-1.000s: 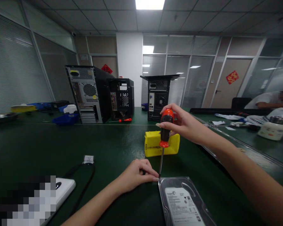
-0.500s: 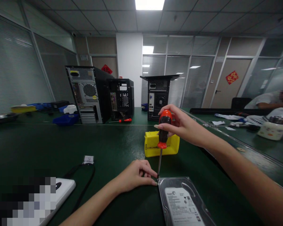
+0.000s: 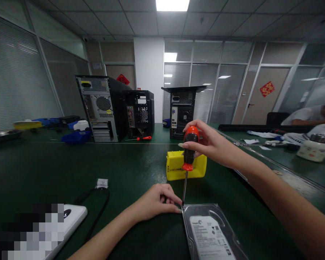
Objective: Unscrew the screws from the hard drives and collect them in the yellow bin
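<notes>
A hard drive [image 3: 211,233] with a white label lies flat on the green table [image 3: 56,166], low in the view. My right hand [image 3: 208,144] is wrapped round the red and black handle of a screwdriver [image 3: 189,151], which stands nearly upright with its tip on the drive's far left corner. My left hand [image 3: 157,200] rests on the table beside that corner, fingers pinched close to the screwdriver tip. What the left fingers hold, if anything, is too small to see.
A yellow bin [image 3: 186,165] stands just behind the screwdriver. Three computer cases [image 3: 103,106] stand further back, with a second screwdriver [image 3: 142,138] lying by them. A white device [image 3: 70,216] with a black cable lies at the left. Another person [image 3: 311,113] sits at the far right.
The screwdriver handle has swayed slightly left and back right while its tip stays on the drive's corner. My left hand has barely shifted.
</notes>
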Demonstrator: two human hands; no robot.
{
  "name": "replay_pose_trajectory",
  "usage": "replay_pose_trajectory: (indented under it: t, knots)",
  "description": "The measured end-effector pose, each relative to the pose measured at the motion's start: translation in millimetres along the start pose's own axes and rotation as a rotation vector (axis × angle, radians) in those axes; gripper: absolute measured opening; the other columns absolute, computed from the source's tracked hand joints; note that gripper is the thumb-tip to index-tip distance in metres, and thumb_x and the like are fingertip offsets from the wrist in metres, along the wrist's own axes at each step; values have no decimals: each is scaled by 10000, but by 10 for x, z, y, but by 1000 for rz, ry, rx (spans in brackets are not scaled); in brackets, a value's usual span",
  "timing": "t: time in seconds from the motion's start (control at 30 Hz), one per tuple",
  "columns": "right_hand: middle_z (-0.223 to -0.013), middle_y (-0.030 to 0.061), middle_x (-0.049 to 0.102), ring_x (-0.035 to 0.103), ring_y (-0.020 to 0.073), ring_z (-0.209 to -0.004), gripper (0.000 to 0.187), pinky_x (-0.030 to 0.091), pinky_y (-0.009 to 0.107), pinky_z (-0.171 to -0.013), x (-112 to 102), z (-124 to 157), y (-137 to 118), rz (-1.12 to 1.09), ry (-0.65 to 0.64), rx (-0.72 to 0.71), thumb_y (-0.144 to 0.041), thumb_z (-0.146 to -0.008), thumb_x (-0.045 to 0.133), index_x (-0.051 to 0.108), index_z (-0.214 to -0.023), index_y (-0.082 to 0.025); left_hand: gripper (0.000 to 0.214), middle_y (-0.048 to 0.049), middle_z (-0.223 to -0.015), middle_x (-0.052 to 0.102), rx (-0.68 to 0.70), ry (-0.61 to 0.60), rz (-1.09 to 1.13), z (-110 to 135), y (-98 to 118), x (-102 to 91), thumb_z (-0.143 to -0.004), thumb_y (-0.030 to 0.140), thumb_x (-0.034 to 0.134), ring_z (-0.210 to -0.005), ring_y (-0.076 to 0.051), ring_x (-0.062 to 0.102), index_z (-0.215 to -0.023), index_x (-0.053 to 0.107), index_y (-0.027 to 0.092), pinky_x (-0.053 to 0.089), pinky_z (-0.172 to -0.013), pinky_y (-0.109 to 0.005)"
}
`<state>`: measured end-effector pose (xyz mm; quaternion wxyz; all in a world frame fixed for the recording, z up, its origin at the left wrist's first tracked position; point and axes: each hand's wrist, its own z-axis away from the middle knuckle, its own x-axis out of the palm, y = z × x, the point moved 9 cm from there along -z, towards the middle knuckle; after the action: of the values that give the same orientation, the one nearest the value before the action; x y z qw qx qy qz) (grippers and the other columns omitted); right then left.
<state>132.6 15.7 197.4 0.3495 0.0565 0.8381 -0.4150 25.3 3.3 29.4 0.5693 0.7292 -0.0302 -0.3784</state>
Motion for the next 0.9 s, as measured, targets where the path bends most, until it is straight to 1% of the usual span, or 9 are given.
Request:
replay_pose_trajectory:
  t: [0.3, 0.4, 0.5, 0.57, 0.63, 0.73, 0.8, 0.9]
  knots:
    - [-999, 27, 492, 598, 176, -838, 402, 580, 319, -663, 21, 3, 13, -32, -13, 1, -426, -817, 615, 418, -1113, -238, 245, -10, -824, 540, -22, -9, -8, 10, 45, -6, -737, 301, 748, -662, -102, 469, -957, 757, 195, 315, -531, -196]
    - [-996, 20, 484, 591, 168, -846, 385, 582, 319, -682, 24, 8, -13, -57, -29, -22, -399, -823, 616, 418, -1114, -243, 216, -13, -836, 543, -26, -19, -31, 21, 77, -3, -762, 248, 707, -650, -97, 456, -966, 754, 195, 320, -531, -194]
    - [-995, 15, 491, 593, 168, -850, 376, 585, 342, -708, 32, 22, -32, -56, -78, -22, -393, -840, 598, 415, -1143, -266, 218, -11, -846, 542, -28, -17, -63, 21, 78, -2, -782, 189, 650, -635, -93, 429, -973, 752, 208, 320, -535, -195]
    - [-1019, 19, 511, 605, 185, -893, 385, 584, 366, -741, 41, 47, -43, -69, -134, -12, -405, -856, 575, 407, -1183, -291, 220, -8, -846, 540, -26, -10, -78, 15, 66, -2, -791, 188, 629, -628, -91, 418, -972, 752, 211, 319, -539, -196]
    - [-1069, 27, 531, 602, 208, -982, 404, 571, 383, -804, 43, 86, -71, -106, -192, -12, -404, -866, 566, 398, -1220, -307, 217, -7, -839, 538, -21, -5, -85, 9, 55, -1, -800, 204, 620, -624, -89, 417, -972, 752, 205, 317, -541, -196]
    - [-1176, 33, 530, 554, 220, -1120, 414, 520, 390, -922, 13, 153, -109, -132, -251, -8, -383, -890, 541, 388, -1270, -322, 215, -9, -835, 540, -17, -3, -88, 10, 53, -1, -803, 229, 623, -621, -89, 413, -973, 752, 199, 312, -535, -196]
    - [-1231, 34, 516, 526, 218, -1166, 406, 489, 388, -965, -11, 181, -118, -120, -260, 5, -381, -911, 507, 388, -1296, -330, 215, -13, -838, 545, -14, -5, -87, 14, 60, 2, -802, 241, 630, -622, -91, 413, -973, 752, 196, 311, -533, -197]
    - [-1221, 28, 527, 549, 199, -1126, 414, 490, 373, -958, -13, 165, -149, -99, -232, -7, -385, -913, 502, 397, -1310, -330, 213, -16, -839, 554, -9, -6, -83, 18, 71, 9, -803, 243, 630, -625, -93, 420, -970, 754, 197, 314, -536, -200]
